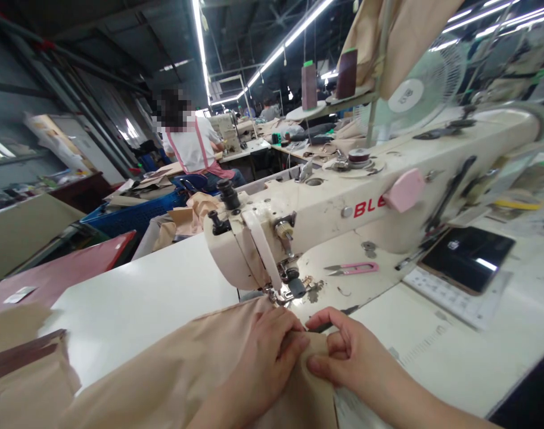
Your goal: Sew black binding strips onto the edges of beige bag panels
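A beige fabric piece lies on the white sewing table, its far edge reaching the presser foot of a cream industrial sewing machine. My left hand presses and pinches the fabric just in front of the needle. My right hand pinches the same fold from the right, fingertips touching the left hand's. Both sit a few centimetres before the presser foot.
Pink thread snips lie on the machine bed. A dark phone rests on a panel at the right. A person in a white shirt works at a far table. Blue crates and a dark red surface are at left.
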### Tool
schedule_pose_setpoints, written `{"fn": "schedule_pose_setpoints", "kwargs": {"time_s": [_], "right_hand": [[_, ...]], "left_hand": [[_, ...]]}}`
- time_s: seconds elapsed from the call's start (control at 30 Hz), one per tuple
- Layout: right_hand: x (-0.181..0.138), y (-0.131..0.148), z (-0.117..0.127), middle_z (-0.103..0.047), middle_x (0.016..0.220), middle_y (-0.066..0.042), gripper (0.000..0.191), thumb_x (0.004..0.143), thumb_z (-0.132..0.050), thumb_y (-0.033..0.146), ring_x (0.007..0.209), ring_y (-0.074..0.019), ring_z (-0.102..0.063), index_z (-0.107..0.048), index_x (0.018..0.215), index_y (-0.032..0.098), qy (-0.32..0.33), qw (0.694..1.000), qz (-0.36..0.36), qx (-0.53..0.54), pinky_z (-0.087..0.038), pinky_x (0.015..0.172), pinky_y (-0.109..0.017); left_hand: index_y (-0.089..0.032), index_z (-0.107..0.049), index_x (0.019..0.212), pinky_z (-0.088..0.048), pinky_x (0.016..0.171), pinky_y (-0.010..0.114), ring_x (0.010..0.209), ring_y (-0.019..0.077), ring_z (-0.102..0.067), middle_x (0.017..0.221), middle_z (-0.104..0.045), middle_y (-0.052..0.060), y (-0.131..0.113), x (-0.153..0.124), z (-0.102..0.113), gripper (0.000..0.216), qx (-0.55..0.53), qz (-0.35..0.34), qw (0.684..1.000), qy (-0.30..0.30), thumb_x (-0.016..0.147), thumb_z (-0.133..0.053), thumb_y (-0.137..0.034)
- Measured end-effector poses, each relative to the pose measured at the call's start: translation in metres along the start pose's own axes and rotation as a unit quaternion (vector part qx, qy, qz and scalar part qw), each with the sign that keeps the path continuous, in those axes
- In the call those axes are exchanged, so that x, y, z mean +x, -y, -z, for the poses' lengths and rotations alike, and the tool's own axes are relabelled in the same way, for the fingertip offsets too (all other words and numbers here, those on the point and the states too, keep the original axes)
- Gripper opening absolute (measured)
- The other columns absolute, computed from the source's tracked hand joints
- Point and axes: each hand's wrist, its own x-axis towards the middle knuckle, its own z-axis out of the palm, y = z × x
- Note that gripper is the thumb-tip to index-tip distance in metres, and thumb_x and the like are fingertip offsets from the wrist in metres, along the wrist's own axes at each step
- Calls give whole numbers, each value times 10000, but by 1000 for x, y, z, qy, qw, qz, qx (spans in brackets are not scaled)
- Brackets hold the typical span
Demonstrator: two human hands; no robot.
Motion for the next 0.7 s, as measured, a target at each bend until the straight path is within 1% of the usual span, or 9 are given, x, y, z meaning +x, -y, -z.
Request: {"fn": "schedule_pose_setpoints", "kwargs": {"time_s": [0.17, 0.2, 0.27, 0.33, 0.4, 0.47, 0.5, 0.6, 0.7], "right_hand": [[-2, 0, 0, -471, 470, 125, 356, 625, -620, 169, 411, -74, -464, -463, 942, 198, -16, 1000, 5, -8, -303, 441, -178], [-4, -2, -2, -487, 497, 119, 396, 621, -614, 161, 423, -76, -477, -458, 984, 201, -27, 999, 4, -22, -308, 441, -177], [-9, -7, -8, -527, 558, 107, 560, 592, -606, 128, 455, -86, -509, -431, 1116, 219, -22, 998, -9, -63, -322, 443, -176], [-14, -14, -15, -563, 611, 87, 635, 583, -613, 129, 484, -85, -527, -444, 1187, 227, 22, 994, -25, -101, -335, 457, -174], [-16, -21, -21, -575, 620, 68, 560, 598, -621, 157, 493, -77, -527, -533, 1149, 209, 65, 990, -35, -121, -339, 469, -171], [-14, -26, -24, -589, 646, 44, 443, 618, -600, 160, 513, -80, -545, -617, 1060, 187, 68, 988, -29, -139, -352, 469, -169], [-11, -26, -24, -595, 662, 33, 426, 620, -586, 147, 527, -91, -562, -637, 1041, 183, 71, 986, -26, -150, -371, 470, -171], [-3, -24, -20, -596, 688, 11, 411, 636, -557, 143, 556, -122, -604, -665, 1031, 180, 88, 980, -19, -177, -434, 484, -187], [2, -22, -15, -592, 688, 9, 417, 636, -557, 157, 535, -125, -605, -680, 1034, 190, 79, 982, -23, -173, -432, 462, -190]], "left_hand": [[-184, -546, 743, -326, 717, 276, 763, 137, -490, 757, -572, -33, 0, -3, 2, 88, 4, 7, 1000, -8, 828, -566, -179], [-185, -546, 735, -322, 720, 277, 750, 135, -489, 743, -568, -34, 1, -4, 2, 100, 10, 5, 1000, -9, 834, -559, -187], [-183, -534, 705, -317, 744, 285, 741, 137, -484, 721, -556, -30, 7, -5, 4, 157, 37, -14, 999, -25, 860, -515, -206], [-178, -520, 676, -321, 762, 283, 759, 143, -484, 737, -553, -17, 17, -4, 8, 199, 62, -5, 996, -64, 868, -478, -214], [-173, -509, 647, -339, 703, 256, 721, 138, -485, 716, -545, -12, 29, -1, 13, 194, 64, 44, 992, -95, 836, -493, -214], [-171, -501, 624, -333, 612, 227, 639, 121, -471, 650, -525, -24, 37, 4, 17, 168, 55, 97, 988, -107, 787, -525, -207], [-171, -495, 612, -321, 579, 218, 604, 113, -459, 612, -507, -32, 40, 7, 18, 160, 56, 113, 986, -110, 764, -534, -200], [-166, -498, 586, -304, 548, 206, 559, 101, -446, 558, -485, -42, 44, 14, 19, 135, 62, 142, 980, -124, 714, -538, -179], [-162, -523, 572, -295, 526, 204, 530, 99, -439, 525, -477, -39, 43, 19, 18, 121, 64, 162, 976, -128, 690, -538, -183]]}}
